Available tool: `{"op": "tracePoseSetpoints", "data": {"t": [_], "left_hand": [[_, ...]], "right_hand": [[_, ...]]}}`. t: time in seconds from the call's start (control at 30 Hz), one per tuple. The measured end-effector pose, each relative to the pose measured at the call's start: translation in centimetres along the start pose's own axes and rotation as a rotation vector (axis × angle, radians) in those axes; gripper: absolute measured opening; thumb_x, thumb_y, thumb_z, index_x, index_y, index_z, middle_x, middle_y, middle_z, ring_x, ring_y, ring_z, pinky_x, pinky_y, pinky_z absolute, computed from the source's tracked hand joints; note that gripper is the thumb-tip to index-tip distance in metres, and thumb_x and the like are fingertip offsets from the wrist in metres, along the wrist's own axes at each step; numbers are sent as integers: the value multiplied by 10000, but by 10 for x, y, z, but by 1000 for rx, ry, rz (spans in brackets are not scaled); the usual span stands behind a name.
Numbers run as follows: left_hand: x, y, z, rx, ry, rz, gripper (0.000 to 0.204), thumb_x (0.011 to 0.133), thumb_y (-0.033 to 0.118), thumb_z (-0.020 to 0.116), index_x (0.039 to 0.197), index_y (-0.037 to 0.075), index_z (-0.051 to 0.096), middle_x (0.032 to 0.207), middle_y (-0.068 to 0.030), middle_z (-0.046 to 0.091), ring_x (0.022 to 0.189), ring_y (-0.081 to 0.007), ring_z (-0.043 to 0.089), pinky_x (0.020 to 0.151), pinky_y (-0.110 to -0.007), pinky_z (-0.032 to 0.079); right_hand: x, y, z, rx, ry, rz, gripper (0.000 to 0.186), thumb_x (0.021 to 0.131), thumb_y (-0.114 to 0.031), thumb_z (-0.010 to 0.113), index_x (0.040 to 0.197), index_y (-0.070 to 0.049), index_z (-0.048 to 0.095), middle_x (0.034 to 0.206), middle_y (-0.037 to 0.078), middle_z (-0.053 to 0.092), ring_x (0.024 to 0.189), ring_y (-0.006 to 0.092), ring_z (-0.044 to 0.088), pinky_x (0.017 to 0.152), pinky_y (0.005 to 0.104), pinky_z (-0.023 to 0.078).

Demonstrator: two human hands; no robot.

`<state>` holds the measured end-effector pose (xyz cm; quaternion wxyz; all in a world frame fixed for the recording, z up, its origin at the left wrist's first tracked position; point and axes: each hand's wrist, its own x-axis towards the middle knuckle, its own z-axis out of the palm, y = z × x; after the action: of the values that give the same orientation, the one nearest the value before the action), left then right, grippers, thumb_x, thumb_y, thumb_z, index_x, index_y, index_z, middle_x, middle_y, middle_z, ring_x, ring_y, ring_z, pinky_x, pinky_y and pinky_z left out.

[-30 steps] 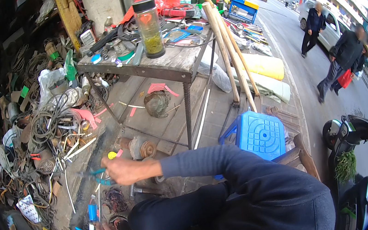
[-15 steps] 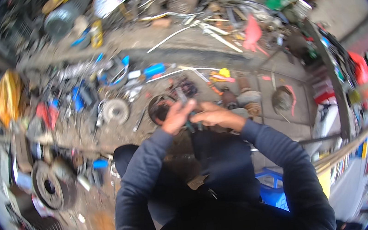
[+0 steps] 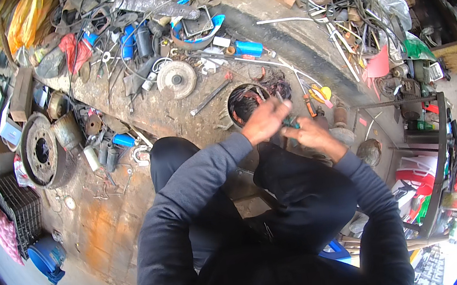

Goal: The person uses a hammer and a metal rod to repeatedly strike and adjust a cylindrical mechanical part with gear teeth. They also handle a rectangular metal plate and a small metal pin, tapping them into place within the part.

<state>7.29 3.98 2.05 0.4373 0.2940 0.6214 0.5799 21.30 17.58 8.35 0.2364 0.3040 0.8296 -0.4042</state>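
Observation:
Both hands work close together in front of my knees. My right hand [image 3: 315,134] is closed around a tool with a teal handle [image 3: 291,122]; its working end is hidden, so its exact kind cannot be told. Just left of it, my left hand [image 3: 267,121] has its fingers stretched toward the tool but smeared by motion, and anything in them is hidden. Beyond my left hand lies a round dark metal housing [image 3: 231,105] with reddish-brown strands inside. A dark tangle of similar strands [image 3: 276,83] sits against its far right side.
Left of the housing are a metal rod [image 3: 210,98] and a grey metal disc [image 3: 176,80]. Orange-handled pliers [image 3: 309,106] lie beyond my right hand. A large rusty wheel rim [image 3: 39,151] stands at far left; a metal frame [image 3: 443,154] rises at right. Scrap covers the far ground.
My view has turned, so the ground and scrap appear rotated. Both hands remain close together around the teal-handled tool, further right in the picture.

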Motion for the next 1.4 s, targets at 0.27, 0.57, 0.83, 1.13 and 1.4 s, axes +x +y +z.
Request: {"op": "tracePoseSetpoints", "data": {"t": [0.27,0.57,0.83,1.13,1.4], "left_hand": [[26,-53,-59,332,799,-93,269,992,252,618,1143,32,653,1182,-222,652,1166,-432,577,1010,-564,436],[33,-93,-39,544,794,-50,275,1040,272,582,1176,35,550,1192,-230,574,1142,-452,569,948,-607,454],[30,-90,-42,538,742,-63,288,1028,268,593,1182,29,545,1199,-222,558,1155,-441,561,952,-599,458],[26,-89,-44,527,732,-45,305,1005,252,619,1186,19,542,1199,-227,550,1153,-449,547,941,-599,453],[25,-84,-44,563,713,-15,279,1005,234,614,1157,11,541,1154,-226,547,1112,-441,548,915,-584,451]], "right_hand": [[50,-24,-53,-937,66,-12,341,900,-151,651,1190,25,688,1030,287,756,1019,462,738,888,534,571],[89,-74,-21,-1244,-25,-35,230,886,-141,640,954,-13,819,1012,232,788,964,393,782,812,492,612],[120,-89,4,-1449,-43,-93,229,915,-186,671,1014,-73,844,995,170,811,954,333,801,796,432,623],[124,-62,-36,-1536,-70,-278,131,875,-218,736,895,-105,799,894,113,796,851,305,791,717,438,608],[145,-23,-72,-1425,-43,-536,254,790,-260,776,881,-31,716,683,168,712,785,357,748,692,482,581]]}}
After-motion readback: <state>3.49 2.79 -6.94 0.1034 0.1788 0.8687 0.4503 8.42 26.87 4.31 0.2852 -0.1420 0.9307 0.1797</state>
